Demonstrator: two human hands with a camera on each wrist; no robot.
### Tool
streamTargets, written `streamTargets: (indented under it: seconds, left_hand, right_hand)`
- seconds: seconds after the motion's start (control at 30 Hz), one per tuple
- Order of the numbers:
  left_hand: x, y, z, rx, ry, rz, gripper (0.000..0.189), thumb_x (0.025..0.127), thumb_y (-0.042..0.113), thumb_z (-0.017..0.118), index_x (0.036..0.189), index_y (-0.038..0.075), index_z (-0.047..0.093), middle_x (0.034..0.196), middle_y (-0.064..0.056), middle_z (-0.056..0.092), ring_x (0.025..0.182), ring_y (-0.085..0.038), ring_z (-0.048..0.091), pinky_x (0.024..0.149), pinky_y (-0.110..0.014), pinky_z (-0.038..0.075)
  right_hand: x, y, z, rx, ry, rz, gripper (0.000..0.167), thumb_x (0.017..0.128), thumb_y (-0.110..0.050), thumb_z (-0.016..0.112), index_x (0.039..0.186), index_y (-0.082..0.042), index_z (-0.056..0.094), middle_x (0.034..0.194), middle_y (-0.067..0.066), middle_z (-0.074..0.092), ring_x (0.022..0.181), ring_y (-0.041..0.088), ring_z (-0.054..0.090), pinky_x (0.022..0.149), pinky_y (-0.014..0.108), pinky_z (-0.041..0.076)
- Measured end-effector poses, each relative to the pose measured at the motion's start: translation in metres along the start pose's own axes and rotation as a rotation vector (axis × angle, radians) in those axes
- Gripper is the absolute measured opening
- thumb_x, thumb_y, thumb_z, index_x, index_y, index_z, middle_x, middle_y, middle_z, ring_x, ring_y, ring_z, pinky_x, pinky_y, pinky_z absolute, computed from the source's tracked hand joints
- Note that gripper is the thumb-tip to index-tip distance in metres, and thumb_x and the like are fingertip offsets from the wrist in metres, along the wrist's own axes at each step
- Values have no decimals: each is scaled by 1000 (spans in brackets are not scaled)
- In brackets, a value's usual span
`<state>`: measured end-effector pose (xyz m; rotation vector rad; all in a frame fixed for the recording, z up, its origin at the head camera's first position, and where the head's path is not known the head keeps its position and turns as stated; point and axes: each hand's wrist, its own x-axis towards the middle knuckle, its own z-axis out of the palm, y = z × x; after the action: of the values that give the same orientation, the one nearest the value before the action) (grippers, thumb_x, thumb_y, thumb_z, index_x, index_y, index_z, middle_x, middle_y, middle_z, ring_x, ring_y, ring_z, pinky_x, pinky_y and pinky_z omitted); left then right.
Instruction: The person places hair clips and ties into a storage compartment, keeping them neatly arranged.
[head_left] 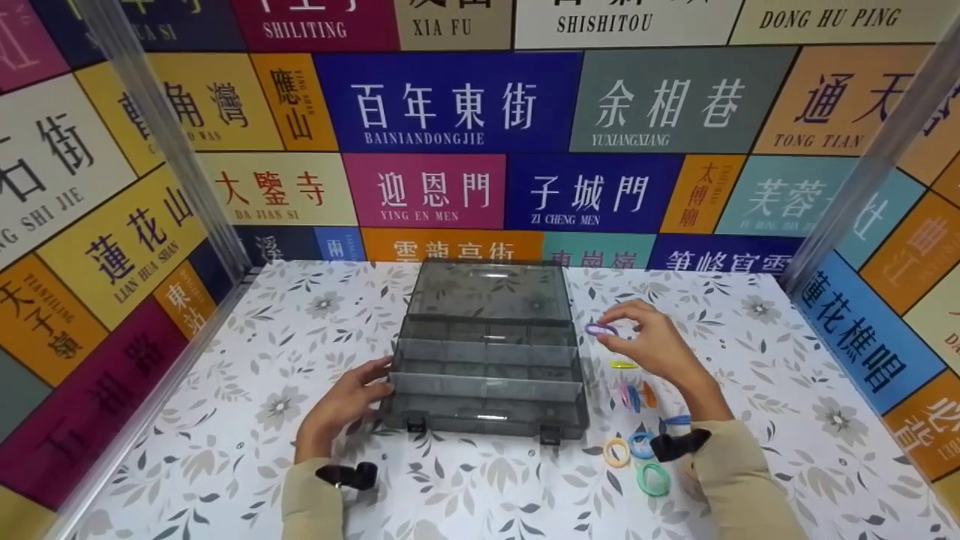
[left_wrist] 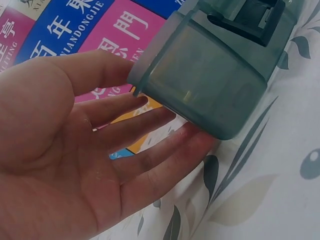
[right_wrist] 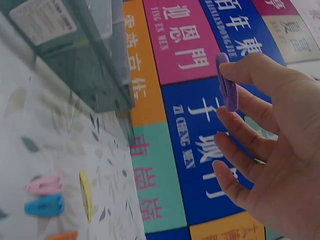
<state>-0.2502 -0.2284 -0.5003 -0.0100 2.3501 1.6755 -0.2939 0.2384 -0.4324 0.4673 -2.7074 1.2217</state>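
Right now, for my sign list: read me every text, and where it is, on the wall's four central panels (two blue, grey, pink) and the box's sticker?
"百年東街 BAINIANDONGJIE": upper blue panel
"余相巷 YUXIANGXIANG": grey panel
"迎恩門 YING EN MEN": pink panel
"子城門 ZI CHENG MEN": lower blue panel
Sticker on the box: too blurred to read.
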Motion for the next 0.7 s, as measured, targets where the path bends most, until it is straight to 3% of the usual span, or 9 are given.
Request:
streamTargets:
  seconds: [0.23, 0.53, 0.7]
  left_hand:
    - [2, -4, 2, 13, 10, -5, 58, 101, 16, 57, 156, 14, 38, 158, -19, 41, 138, -39, 49, 96, -52, 55]
    - [0, -6, 3, 6, 8, 13, 57, 101, 13, 57, 155, 12, 39, 157, -22, 40, 138, -40, 49, 98, -55, 54]
    - [-1, -5, 1, 7, -6, 35, 58, 101, 13, 55, 156, 11, 37, 158, -23, 38, 139, -41, 47, 99, -55, 54]
  right_hand:
    - [25, -32, 20, 20, -46, -98, 20, 88, -24, 78, 107, -15, 75, 120, 6, 65, 120, 28, 57, 103, 57, 45]
    - [62, -61, 50, -35, -95, -180, 19, 86, -21, 80, 100, -10, 77, 112, 10, 68, 112, 32, 60, 102, 50, 48]
    - [83, -78, 68, -141, -148, -212, 20, 83, -19, 79, 100, -9, 78, 113, 12, 68, 116, 34, 57, 109, 50, 43]
